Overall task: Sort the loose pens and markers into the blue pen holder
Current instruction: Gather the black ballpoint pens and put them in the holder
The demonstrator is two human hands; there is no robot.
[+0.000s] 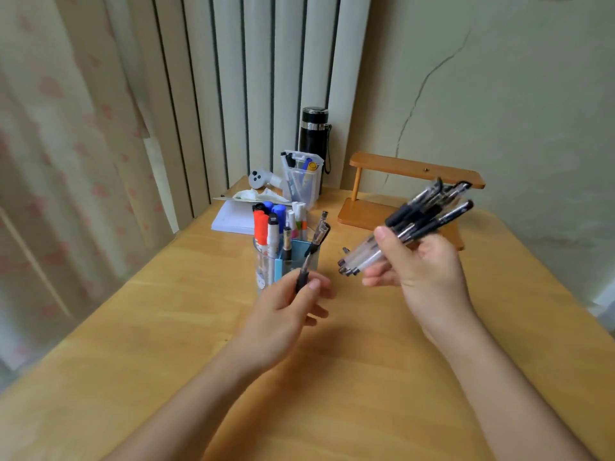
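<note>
Head view, pen holder (301, 252) just beyond left hand (286, 314), right hand (422, 277) beside

A single head-worn wide-angle camera looks forward and down across the wooden table (139, 344) toward the wall (499, 78) and the curtain (60, 128). Both forearms enter from the bottom edge, close to the lens. Straight lines bow near the frame edges.

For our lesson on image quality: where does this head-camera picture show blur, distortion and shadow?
Head view: the bunch of black-and-clear pens in the right hand is motion-blurred; the patterned curtain looks soft; wide-angle bending curves the radiator-like white panels; a soft shadow lies on the wooden table beneath the left hand.
</note>
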